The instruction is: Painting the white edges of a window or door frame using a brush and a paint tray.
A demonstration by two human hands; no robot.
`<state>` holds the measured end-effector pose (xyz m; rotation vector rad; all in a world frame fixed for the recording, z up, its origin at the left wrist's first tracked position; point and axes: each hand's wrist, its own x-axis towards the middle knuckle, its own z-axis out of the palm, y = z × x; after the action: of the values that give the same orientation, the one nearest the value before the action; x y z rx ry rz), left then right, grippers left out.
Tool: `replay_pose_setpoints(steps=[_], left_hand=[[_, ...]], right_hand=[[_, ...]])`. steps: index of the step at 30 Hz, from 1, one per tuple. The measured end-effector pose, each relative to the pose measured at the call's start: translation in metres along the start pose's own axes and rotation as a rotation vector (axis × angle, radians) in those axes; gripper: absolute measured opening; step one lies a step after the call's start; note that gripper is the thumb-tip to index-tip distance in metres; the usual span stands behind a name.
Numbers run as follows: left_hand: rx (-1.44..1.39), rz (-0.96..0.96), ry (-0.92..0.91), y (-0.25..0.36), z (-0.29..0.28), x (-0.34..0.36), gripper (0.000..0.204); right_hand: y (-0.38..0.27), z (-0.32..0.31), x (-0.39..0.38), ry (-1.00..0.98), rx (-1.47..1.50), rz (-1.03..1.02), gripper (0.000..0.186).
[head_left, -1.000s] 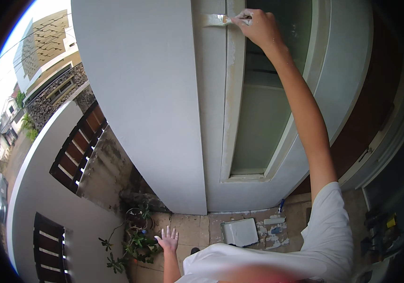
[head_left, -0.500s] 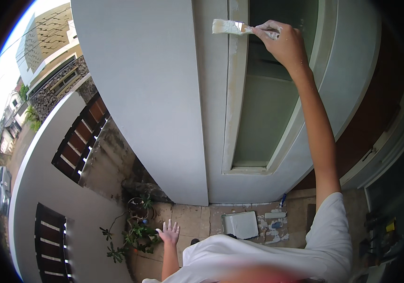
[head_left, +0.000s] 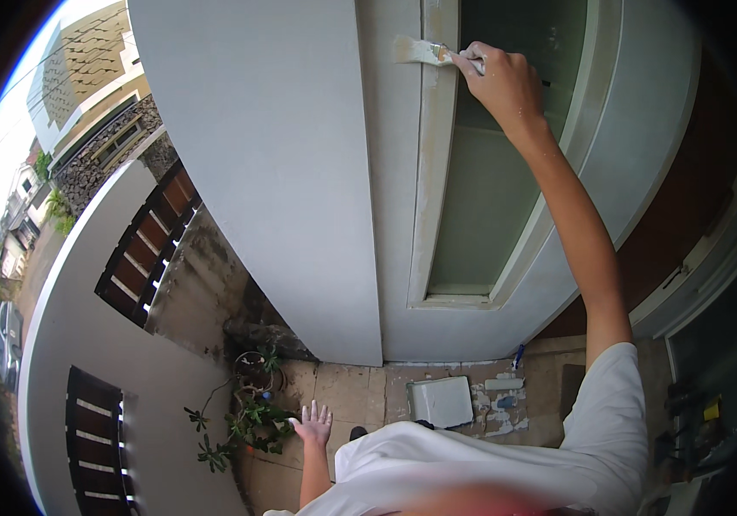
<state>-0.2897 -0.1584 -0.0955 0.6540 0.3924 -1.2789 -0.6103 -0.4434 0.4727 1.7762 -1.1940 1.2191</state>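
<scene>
Raised at the upper right, my right hand (head_left: 499,82) is closed on the handle of a paintbrush (head_left: 424,52). White paint coats its bristles, which point left over the strip of wall beside the window frame (head_left: 437,155). Whether the bristle tips press on the wall I cannot tell. White smears mark the fingers of this hand. Low down, my left hand (head_left: 313,425) is held out with its fingers spread and nothing in it; pale paint covers its palm and fingers. Nearest to it are the green leaves of a potted plant (head_left: 258,423).
On the tiled floor below the window sits a white paint tray (head_left: 441,402). Beside it lie a paint roller (head_left: 504,384) and paint-spattered sheeting. A protruding grey-white wall (head_left: 274,189) stands left of the window. Farther left is a low wall with slatted panels (head_left: 98,439).
My right hand has turned and shifted slightly left and down; the brush is now tilted, its bristles lower against the wall strip. My left hand stays spread.
</scene>
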Motion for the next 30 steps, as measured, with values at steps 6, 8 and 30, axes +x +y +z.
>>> replay_pose_setpoints(steps=[6, 8, 30], left_hand=[[0.006, 0.012, 0.0, 0.003, 0.005, 0.004, 0.072], [-0.007, -0.023, -0.522, 0.014, -0.052, 0.045, 0.072], [-0.003, -0.141, -1.047, 0.008, -0.058, 0.07, 0.071]], right_hand=[[0.008, -0.017, -0.006, 0.044, 0.058, 0.052, 0.022], [-0.003, -0.018, -0.002, 0.093, 0.11, 0.041, 0.022], [-0.006, -0.02, -0.009, 0.089, 0.137, 0.038, 0.022]])
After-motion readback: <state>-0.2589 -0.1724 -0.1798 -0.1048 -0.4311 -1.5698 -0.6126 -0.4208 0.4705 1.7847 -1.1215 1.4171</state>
